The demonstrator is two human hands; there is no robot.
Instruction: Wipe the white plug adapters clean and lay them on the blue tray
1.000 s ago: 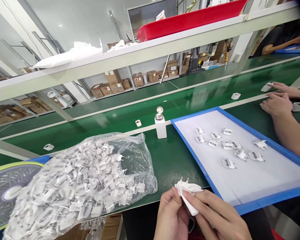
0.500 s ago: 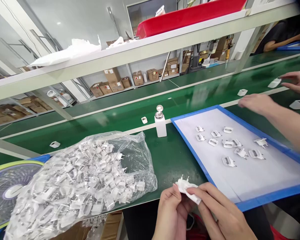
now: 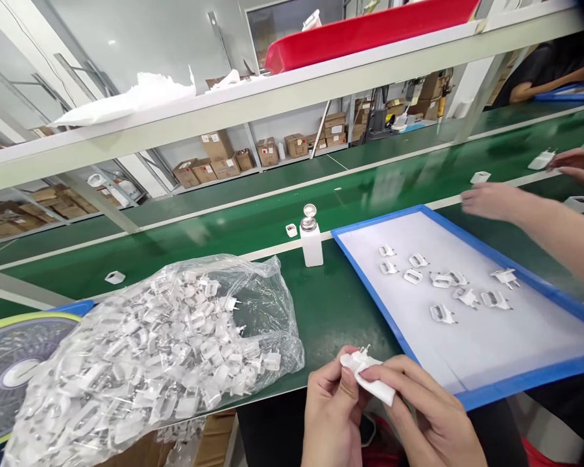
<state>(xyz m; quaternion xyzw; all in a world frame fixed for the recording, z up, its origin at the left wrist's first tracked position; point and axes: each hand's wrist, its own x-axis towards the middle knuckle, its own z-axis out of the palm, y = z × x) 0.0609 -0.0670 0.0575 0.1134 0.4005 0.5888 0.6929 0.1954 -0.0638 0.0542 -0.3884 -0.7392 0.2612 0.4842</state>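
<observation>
My left hand pinches a small white plug piece with two metal pins, low in the middle of the view. My right hand presses a white wipe against that piece, fingers closed on the cloth. To the left lies a clear plastic bag stuffed with many of the same white plug pieces. To the right sits a blue-rimmed tray with a white liner, where several plug pieces lie scattered.
A white pump bottle stands on the green conveyor belt, with small white parts riding on it. Another person's hands work at the right. A fan sits at lower left. Overhead shelf carries a red bin.
My hands have turned the plug piece and shifted the wipe along it. Small parts on the belt have drifted right. The other person's hands have moved apart, one toward the belt.
</observation>
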